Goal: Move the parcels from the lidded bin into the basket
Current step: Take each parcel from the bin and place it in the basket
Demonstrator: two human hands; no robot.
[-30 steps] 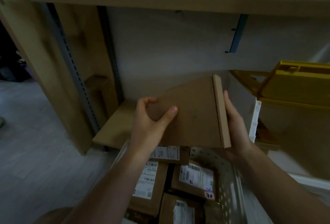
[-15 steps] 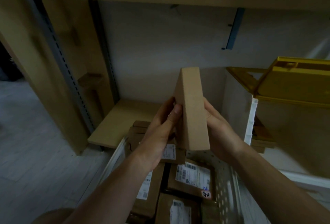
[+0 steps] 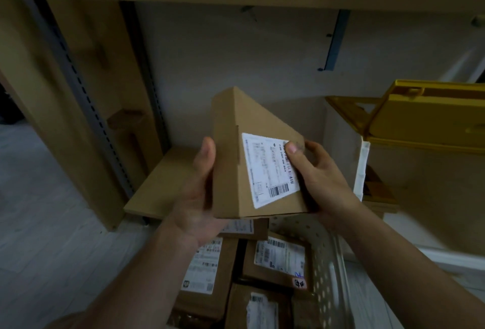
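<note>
Up above the basket (image 3: 329, 271), both hands clasp one cardboard parcel (image 3: 236, 160): left hand (image 3: 195, 192) gripping its side, right hand (image 3: 319, 174) thumb pressing the label (image 3: 267, 171); labelled parcels (image 3: 278, 258) fill the basket, yellow bin lid (image 3: 430, 116) open at right

The held parcel's (image 3: 236, 160) label (image 3: 270, 168) reads "730 280 08 864".

Held parcel (image 3: 252, 160) label print too blurred to read, left hand (image 3: 195, 192) fingers hidden behind parcel, basket (image 3: 328, 271) cut off by btm edge, its parcels partly covered by forearms, yellow bin lid (image 3: 425, 116) cut off at rt edge
</note>
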